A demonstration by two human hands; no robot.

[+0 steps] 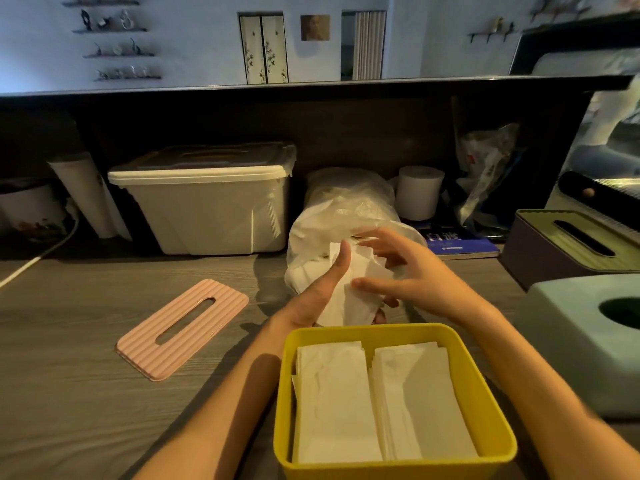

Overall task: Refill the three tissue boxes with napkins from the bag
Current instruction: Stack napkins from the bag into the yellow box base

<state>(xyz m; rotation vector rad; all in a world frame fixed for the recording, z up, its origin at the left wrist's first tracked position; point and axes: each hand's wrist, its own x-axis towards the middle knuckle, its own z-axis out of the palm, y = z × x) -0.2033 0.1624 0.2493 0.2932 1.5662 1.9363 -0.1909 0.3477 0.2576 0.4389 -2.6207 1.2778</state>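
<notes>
Left hand (311, 296) cups a wad of napkins (349, 289) from below, thumb up; right hand (408, 271) w/ fingers spread, just touching it. Bag (332, 209) just beyond. Yellow box (394, 396) directly nearer, long axis near-far, part filled. Pink lid (181, 327) left on surface (69, 341); two more boxes right.

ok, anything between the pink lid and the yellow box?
Head view: only the left forearm crosses between pink lid and yellow box; otherwise bare tabletop.

The blue book (460, 244) shows white characters, too blurred to read.
</notes>
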